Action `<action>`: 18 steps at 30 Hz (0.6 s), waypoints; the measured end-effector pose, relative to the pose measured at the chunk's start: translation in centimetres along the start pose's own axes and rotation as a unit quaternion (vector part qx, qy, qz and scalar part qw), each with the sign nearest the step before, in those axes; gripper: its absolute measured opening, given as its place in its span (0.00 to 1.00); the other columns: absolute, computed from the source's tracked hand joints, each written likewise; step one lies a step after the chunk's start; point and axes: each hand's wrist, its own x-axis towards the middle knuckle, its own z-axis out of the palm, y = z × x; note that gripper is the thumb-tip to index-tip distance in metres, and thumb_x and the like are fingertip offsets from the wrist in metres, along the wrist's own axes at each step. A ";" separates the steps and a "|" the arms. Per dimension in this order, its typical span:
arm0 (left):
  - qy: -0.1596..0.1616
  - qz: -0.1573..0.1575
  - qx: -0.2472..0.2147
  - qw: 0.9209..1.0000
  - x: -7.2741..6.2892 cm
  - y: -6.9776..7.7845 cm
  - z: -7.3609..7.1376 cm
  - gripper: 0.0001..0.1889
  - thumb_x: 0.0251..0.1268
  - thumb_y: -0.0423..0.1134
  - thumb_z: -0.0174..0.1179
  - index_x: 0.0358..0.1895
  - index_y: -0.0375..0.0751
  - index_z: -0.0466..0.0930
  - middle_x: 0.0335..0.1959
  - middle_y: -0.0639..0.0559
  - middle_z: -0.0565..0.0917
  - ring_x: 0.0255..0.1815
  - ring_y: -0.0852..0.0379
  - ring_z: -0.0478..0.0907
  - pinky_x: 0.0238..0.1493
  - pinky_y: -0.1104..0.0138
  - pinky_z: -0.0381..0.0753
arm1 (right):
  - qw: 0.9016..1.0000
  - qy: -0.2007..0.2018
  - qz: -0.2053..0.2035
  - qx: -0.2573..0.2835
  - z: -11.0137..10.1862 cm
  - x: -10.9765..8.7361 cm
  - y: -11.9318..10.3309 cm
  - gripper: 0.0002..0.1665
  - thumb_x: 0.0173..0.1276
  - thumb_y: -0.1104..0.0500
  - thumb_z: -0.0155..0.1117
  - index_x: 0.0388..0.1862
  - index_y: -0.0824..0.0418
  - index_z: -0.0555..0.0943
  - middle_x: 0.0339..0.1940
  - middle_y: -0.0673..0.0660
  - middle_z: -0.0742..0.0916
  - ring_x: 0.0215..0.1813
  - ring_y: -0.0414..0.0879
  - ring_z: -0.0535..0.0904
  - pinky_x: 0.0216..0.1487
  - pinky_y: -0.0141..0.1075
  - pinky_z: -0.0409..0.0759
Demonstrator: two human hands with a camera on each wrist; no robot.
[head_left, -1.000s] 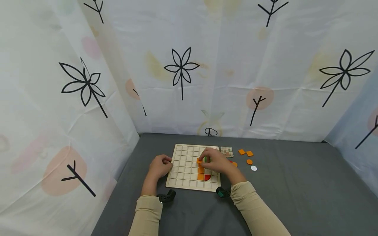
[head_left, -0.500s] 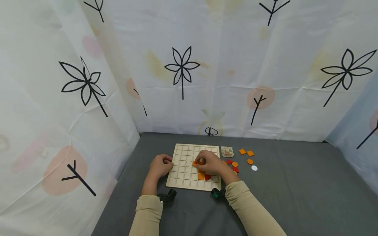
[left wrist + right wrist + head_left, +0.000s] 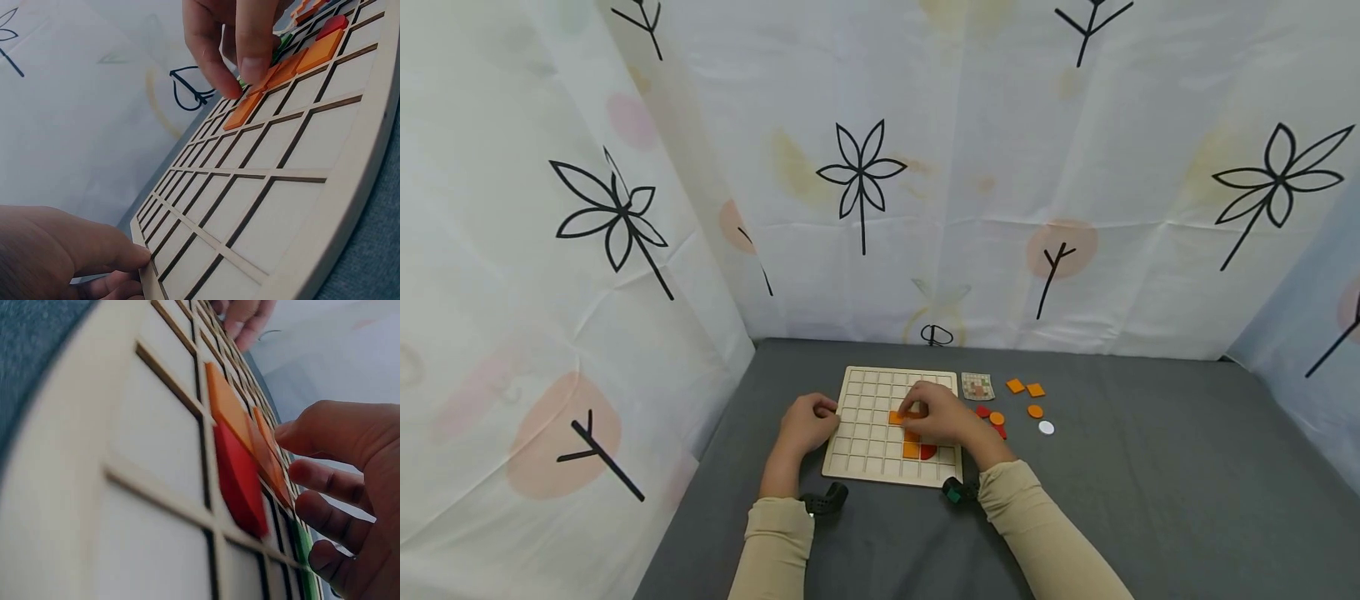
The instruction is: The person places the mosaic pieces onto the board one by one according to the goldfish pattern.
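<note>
A pale wooden grid board (image 3: pixel 859 447) lies on the grey table. My left hand (image 3: pixel 807 423) holds its left edge, the thumb tip at the rim and the other fingers curled beside it. Above the board's right half is my right hand (image 3: pixel 943 415), its thumb and index fingertips right at an orange square tile (image 3: pixel 241 114) set in the grid. The fingers stand apart in the right wrist view. More orange tiles (image 3: pixel 319 51) run in a column toward me, with a red rounded piece (image 3: pixel 240 481) beside the nearest. A green piece (image 3: pixel 305 550) is partly hidden by the right hand.
Right of the board lie a small printed grid card (image 3: pixel 977 386), red pieces (image 3: pixel 982 412), an orange disc (image 3: pixel 996 418), another orange disc (image 3: pixel 1035 412), orange squares (image 3: pixel 1015 386) and a white disc (image 3: pixel 1046 427). A patterned curtain (image 3: pixel 970 192) hangs behind the table.
My right hand has brought an orange tile left and slightly toward me, into the cell left of the orange column; over the last half second it barely moved. My left hand stays put.
</note>
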 end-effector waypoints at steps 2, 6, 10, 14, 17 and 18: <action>-0.001 -0.001 0.001 1.000 0.0 0.0 0.0 0.11 0.69 0.39 0.65 0.50 0.42 0.88 0.41 0.48 0.87 0.38 0.52 0.81 0.40 0.56 0.79 | 1.000 0.004 -0.004 0.013 -0.6 -0.5 0.4 0.07 0.73 0.60 0.72 0.48 0.57 0.90 0.48 0.55 0.86 0.31 0.39 0.75 0.39 0.35 0.78; -0.003 -0.002 -0.002 1.000 -0.1 0.1 0.1 0.11 0.70 0.39 0.65 0.50 0.42 0.88 0.41 0.47 0.87 0.38 0.52 0.81 0.39 0.57 0.80 | 0.999 0.017 0.006 0.033 -2.1 -1.9 1.5 0.11 0.74 0.59 0.72 0.51 0.61 0.88 0.51 0.59 0.86 0.36 0.40 0.78 0.37 0.35 0.79; -0.005 -0.002 -0.004 1.000 -0.1 0.2 0.1 0.11 0.69 0.39 0.65 0.50 0.42 0.88 0.40 0.47 0.87 0.38 0.52 0.81 0.39 0.57 0.79 | 0.998 0.042 0.034 0.044 -4.0 -3.7 2.5 0.12 0.74 0.59 0.72 0.53 0.62 0.88 0.50 0.60 0.86 0.37 0.43 0.78 0.35 0.37 0.78; -0.007 -0.001 -0.007 1.000 -0.1 0.3 0.1 0.11 0.69 0.39 0.65 0.50 0.42 0.88 0.41 0.47 0.87 0.38 0.52 0.81 0.39 0.57 0.79 | 0.995 0.079 0.048 0.049 -5.9 -5.4 3.5 0.12 0.73 0.62 0.71 0.53 0.65 0.87 0.50 0.63 0.86 0.39 0.47 0.79 0.35 0.37 0.78; -0.006 -0.001 -0.007 1.000 0.0 0.1 0.1 0.11 0.70 0.39 0.65 0.51 0.42 0.88 0.41 0.47 0.87 0.38 0.52 0.81 0.39 0.57 0.79 | 0.990 0.122 0.062 0.039 -7.0 -6.5 4.7 0.12 0.73 0.62 0.72 0.52 0.65 0.88 0.49 0.63 0.87 0.39 0.47 0.79 0.36 0.37 0.77; -0.006 -0.001 -0.007 1.000 0.0 0.1 0.1 0.11 0.69 0.39 0.64 0.51 0.42 0.88 0.41 0.47 0.87 0.38 0.52 0.81 0.39 0.57 0.79 | 0.988 0.137 0.070 0.034 -7.3 -6.9 5.1 0.12 0.73 0.62 0.72 0.52 0.65 0.88 0.49 0.63 0.87 0.40 0.48 0.79 0.36 0.38 0.77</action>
